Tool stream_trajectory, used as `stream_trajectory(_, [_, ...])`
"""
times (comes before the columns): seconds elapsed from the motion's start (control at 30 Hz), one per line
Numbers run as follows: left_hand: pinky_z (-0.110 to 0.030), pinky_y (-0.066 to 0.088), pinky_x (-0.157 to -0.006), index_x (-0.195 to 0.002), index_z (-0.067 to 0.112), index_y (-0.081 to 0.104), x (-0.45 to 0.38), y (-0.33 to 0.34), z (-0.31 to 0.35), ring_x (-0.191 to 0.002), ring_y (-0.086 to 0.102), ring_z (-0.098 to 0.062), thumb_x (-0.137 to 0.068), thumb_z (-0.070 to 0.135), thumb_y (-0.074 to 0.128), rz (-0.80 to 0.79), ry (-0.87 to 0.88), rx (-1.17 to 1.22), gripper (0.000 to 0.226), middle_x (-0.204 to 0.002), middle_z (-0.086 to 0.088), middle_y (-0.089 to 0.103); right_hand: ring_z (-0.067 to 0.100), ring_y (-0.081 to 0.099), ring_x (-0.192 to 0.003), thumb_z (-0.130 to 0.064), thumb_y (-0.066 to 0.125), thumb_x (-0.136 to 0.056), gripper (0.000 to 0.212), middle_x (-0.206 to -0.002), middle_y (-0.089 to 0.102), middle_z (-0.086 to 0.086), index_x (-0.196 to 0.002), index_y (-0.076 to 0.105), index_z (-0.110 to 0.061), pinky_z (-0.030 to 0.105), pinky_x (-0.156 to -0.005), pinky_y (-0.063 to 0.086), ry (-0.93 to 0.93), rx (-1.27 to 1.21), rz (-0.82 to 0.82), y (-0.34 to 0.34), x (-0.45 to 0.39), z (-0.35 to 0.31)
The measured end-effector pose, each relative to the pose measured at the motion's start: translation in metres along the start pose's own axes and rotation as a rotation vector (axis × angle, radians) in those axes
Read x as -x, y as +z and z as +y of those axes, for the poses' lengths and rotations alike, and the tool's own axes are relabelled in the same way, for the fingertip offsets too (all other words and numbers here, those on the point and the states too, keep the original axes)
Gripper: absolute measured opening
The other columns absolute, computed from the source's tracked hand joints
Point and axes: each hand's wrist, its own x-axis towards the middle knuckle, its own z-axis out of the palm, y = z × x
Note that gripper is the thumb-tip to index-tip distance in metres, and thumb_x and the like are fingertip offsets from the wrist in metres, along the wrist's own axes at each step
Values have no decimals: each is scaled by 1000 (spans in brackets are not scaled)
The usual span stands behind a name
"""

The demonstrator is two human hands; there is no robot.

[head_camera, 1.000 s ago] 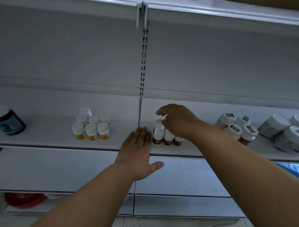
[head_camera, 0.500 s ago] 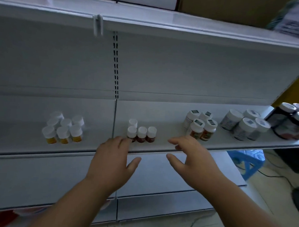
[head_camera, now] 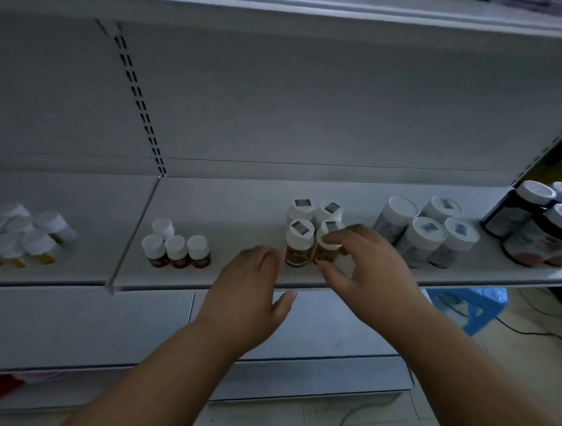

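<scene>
The right hand [head_camera: 364, 268] pinches the front-right white-capped, orange-labelled plastic bottle [head_camera: 324, 253], one of four standing together on the white metal shelf [head_camera: 241, 211]. Its fingers lie over the cap and its thumb sits low. The left hand [head_camera: 247, 292] hovers flat with straight fingers, just left of them.

The one wide-angle camera, worn on the head, faces the shelf [head_camera: 241, 211] tilted downward, near enough that the left hand [head_camera: 247, 295] and right hand [head_camera: 367, 274] reach it.

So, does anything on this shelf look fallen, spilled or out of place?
Nothing fallen or spilled. The orange-label bottles at the right hand stand upright. Only the small dark bottles look uneven: three in front, one alone behind.
</scene>
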Motion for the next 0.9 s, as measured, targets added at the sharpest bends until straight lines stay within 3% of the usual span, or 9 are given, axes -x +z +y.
stream_trajectory(0.1, [-43,43,-103,-134,6,54,-13,21,2,-121,57,-34,-87,59,42,-63,-111,-75,72,-137,-14,57,23,55,-103,-33,68,-83,33,-112,64,1,-115,65,-22,32,-88,42,-105,45,-23,0,-27,16])
stream_trajectory(0.17, [-39,16,-118,-149,6,37,-15,32,-2,-144,34,-32,-88,69,24,-138,-163,-96,89,-158,-13,32,26,53,-107,-36,66,-82,36,-113,64,0,-116,65,-23,37,-93,43,-192,92,-49,6,-43,19])
stream_trajectory(0.27, [-33,-14,-118,-157,8,1,-11,44,-2,-153,-4,-24,-78,84,-8,-262,-160,-169,110,-164,-7,-10,24,45,-117,-44,60,-86,38,-120,59,-3,-121,60,-30,35,-96,32,-227,161,-119,13,-56,18])
stream_trajectory(0.43, [-37,-14,-121,-156,9,-12,-13,46,-3,-151,-19,-21,-75,82,-2,-315,-174,-220,109,-164,-9,-18,21,41,-114,-49,51,-89,30,-108,66,-7,-115,51,-35,34,-87,17,-237,222,-99,22,-64,13])
stream_trajectory(0.6, [-41,-7,-123,-156,10,-13,-13,49,-6,-150,-21,-21,-77,85,3,-348,-184,-249,110,-164,-9,-18,22,47,-111,-43,55,-88,25,-107,67,-7,-111,56,-32,34,-86,19,-244,178,-23,28,-62,14])
stream_trajectory(0.67, [-41,-6,-123,-156,10,-13,-13,50,-7,-150,-20,-21,-80,86,9,-340,-177,-250,110,-164,-9,-18,18,53,-103,-38,61,-86,23,-102,65,-10,-108,58,-31,31,-85,23,-220,23,70,20,-56,14])
stream_trajectory(0.77, [-41,-6,-123,-156,11,-13,-13,53,-8,-151,-20,-21,-84,84,18,-318,-177,-244,107,-164,-8,-18,0,59,-91,-30,64,-88,22,-100,64,-18,-109,58,-28,23,-82,47,63,-510,25,-4,-45,7])
stream_trajectory(0.83, [-41,-6,-123,-157,12,-12,-13,52,-9,-151,-20,-21,-84,85,21,-307,-181,-244,108,-164,-7,-18,10,67,-96,-21,66,-88,20,-102,72,-3,-108,64,-20,37,-85,56,272,-1028,-84,-16,-39,0])
stream_trajectory(0.9, [-40,-6,-123,-157,14,-13,-13,52,-9,-150,-21,-20,-84,85,22,-295,-176,-242,108,-164,-6,-19,29,65,-104,-17,67,-81,28,-110,69,19,-107,65,-6,55,-96,50,456,-1569,-179,-21,-35,-3])
